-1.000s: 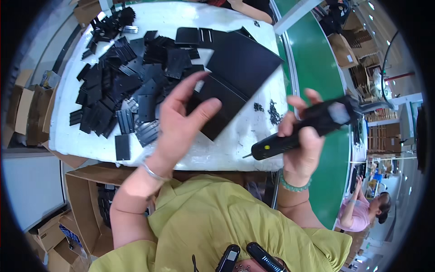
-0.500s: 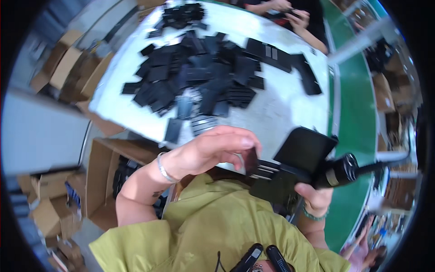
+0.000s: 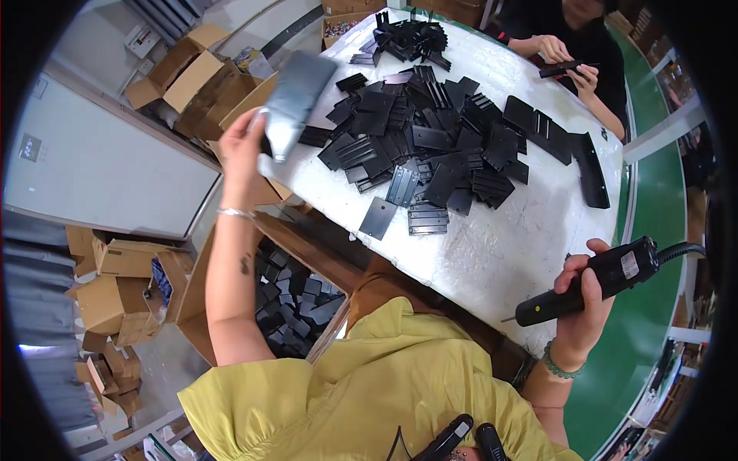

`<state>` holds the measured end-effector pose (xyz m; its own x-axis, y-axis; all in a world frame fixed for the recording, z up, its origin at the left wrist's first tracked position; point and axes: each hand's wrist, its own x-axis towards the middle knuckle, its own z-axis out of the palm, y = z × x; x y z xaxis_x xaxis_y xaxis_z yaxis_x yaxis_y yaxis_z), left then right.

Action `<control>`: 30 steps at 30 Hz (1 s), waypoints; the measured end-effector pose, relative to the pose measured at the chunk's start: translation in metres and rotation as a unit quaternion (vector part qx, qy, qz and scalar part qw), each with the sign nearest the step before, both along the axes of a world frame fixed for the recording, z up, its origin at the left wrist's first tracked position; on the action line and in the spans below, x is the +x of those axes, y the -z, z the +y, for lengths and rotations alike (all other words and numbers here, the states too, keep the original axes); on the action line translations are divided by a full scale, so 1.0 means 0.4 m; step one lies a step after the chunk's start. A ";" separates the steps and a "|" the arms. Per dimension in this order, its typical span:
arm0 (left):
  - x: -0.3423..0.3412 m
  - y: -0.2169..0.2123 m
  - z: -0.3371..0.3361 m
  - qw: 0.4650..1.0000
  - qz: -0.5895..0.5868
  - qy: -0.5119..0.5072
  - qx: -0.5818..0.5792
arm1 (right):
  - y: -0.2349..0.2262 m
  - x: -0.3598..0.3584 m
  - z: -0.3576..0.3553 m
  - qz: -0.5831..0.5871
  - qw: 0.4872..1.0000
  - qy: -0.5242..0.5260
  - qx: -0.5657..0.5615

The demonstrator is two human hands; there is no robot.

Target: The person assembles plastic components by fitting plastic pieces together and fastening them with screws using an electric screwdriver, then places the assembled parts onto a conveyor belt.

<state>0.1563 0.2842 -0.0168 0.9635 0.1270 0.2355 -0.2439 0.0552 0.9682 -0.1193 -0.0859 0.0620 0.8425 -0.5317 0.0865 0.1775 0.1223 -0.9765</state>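
My left hand (image 3: 243, 146) is stretched out past the table's left edge. Its fingers pinch the near end of a flat dark panel (image 3: 301, 91), smeared by motion and shining grey where light strikes it. In my right hand (image 3: 586, 296) is a black corded electric screwdriver (image 3: 580, 286), its thin bit pointing left over the table's near right part. A heap of black slotted plates (image 3: 430, 138) covers the middle of the white table (image 3: 500, 238). Two longer black panels (image 3: 590, 170) lie to the right of the heap.
Across the table a person's hands (image 3: 569, 61) hold a dark part. Below my left arm stands an open cardboard box (image 3: 194, 307) full of small black pieces (image 3: 296, 303). More cartons (image 3: 127, 296) sit at the left. A green surface (image 3: 615, 384) runs along the right.
My left hand has swung from the middle to the far left and now carries a panel. The dark plates between my hands are gone from there. The screwdriver now points left.
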 end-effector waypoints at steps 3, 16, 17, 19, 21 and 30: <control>0.102 0.043 0.125 0.979 0.107 -0.023 0.172 | 0.003 -0.010 -0.013 0.001 0.999 0.053 0.011; 0.013 -0.119 -0.807 0.705 -0.390 0.368 0.464 | -0.016 -0.087 -0.049 -0.028 0.991 0.130 0.021; 0.049 -0.075 -0.870 0.679 -0.397 0.347 0.512 | -0.020 -0.096 -0.046 -0.024 0.990 0.138 0.000; 0.125 -0.023 -0.966 0.631 -0.340 0.354 0.601 | -0.038 -0.111 -0.050 -0.033 0.985 0.171 -0.002; 0.163 -0.026 -1.007 0.584 -0.282 0.377 0.661 | -0.034 -0.156 -0.074 -0.085 0.975 0.202 0.024; -0.023 -0.155 -0.912 0.730 -0.382 0.392 0.409 | 0.027 -0.108 -0.214 -0.228 0.926 0.297 -0.057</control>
